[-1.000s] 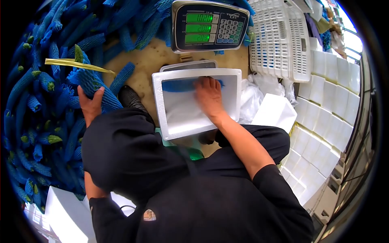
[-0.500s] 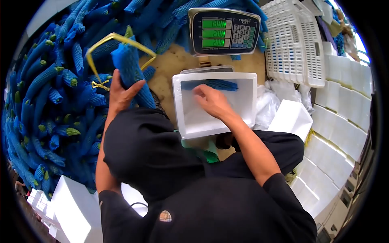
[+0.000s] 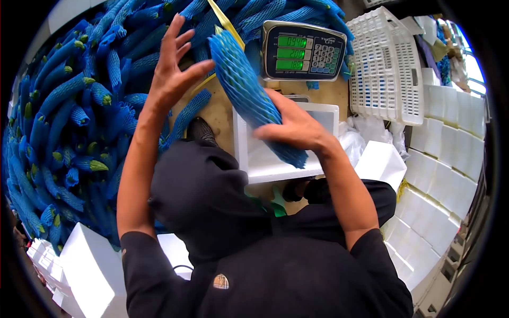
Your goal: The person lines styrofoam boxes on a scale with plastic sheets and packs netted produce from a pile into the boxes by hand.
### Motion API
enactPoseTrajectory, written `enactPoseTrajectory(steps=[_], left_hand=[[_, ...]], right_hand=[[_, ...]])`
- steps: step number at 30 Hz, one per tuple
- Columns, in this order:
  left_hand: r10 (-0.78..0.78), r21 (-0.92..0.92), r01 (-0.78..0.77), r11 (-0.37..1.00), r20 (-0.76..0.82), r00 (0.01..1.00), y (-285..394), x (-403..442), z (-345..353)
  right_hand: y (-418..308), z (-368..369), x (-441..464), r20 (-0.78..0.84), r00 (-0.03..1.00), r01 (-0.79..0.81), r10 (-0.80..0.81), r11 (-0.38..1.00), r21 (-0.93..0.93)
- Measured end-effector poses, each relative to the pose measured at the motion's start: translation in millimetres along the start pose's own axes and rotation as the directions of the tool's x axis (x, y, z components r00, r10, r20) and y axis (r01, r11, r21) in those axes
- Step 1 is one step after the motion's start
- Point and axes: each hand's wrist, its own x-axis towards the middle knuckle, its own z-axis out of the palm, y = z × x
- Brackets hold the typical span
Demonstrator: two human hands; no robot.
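Blue, White, a Streak of Yellow

The netted bundle (image 3: 241,85) is bright blue with paler crisscross lines — the heap (image 3: 61,103) matches, its tips (image 3: 98,165) green. The strap (image 3: 225,20) is yellow, foam box (image 3: 244,143) and slotted crate (image 3: 379,69) white, shirt (image 3: 302,275) black — the display (image 3: 291,53) glows green.

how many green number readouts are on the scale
3, stacked on the face of the scale, left of its keypad in the picture: the top readout, the middle readout and the bottom readout. None appears hidden.
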Motion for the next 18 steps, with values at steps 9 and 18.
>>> enactPoseTrajectory(steps=[9, 18], left_hand=[[-0.456, 0.116, 0.448, 0.887, 0.051, 0.889, -177.6, -78.7, 30.4], [-0.696, 0.792, 0.491, 0.364, -0.118, 0.708, -208.4, -226.6, 6.3]], right_hand=[[35.5, -38.3, -82.4, 0.296, 0.898, -0.183, 0.325, 0.889, -0.42], [197.9, -9.7, -42.4, -0.016, 0.997, -0.061, 0.082, 0.591, -0.804]])
